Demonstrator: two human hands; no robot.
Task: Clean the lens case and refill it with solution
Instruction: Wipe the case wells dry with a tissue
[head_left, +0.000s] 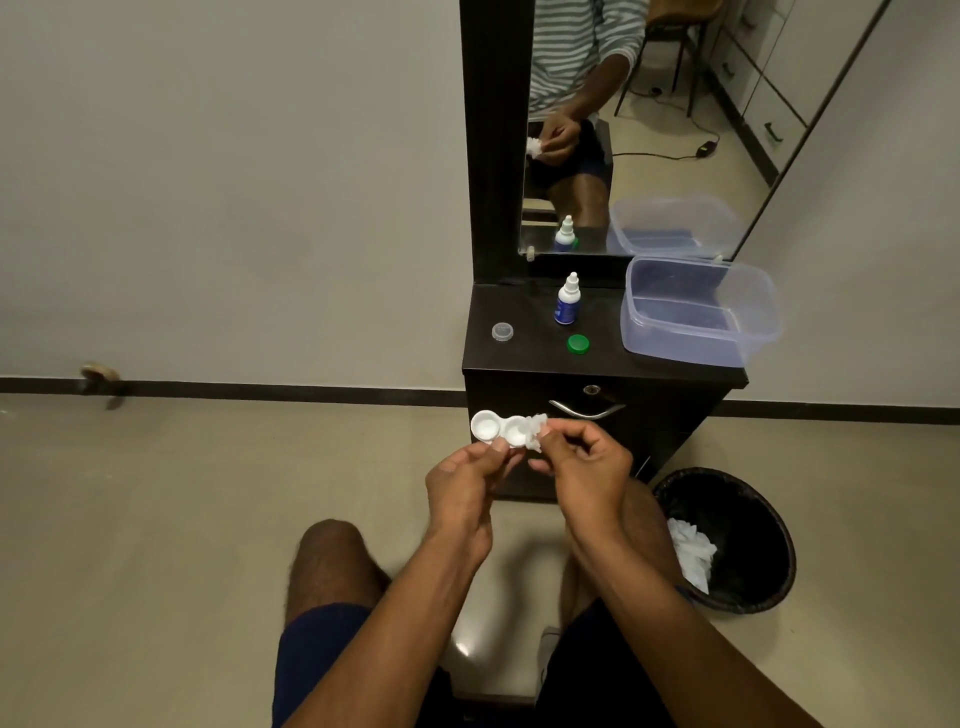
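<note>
My left hand (465, 480) grips a white two-well lens case (497, 427) by its near edge, both wells uncapped and facing up. My right hand (584, 462) pinches a crumpled white tissue (535, 434) against the right well. On the dark cabinet top stand a small solution bottle (567, 301) with a blue label, a green cap (577, 344) and a clear cap (502, 331).
A clear plastic tub (698, 312) sits at the right of the cabinet top (535, 358). A mirror (649, 130) rises behind it. A black bin (727, 540) with used tissue stands on the floor to my right. My knees are below.
</note>
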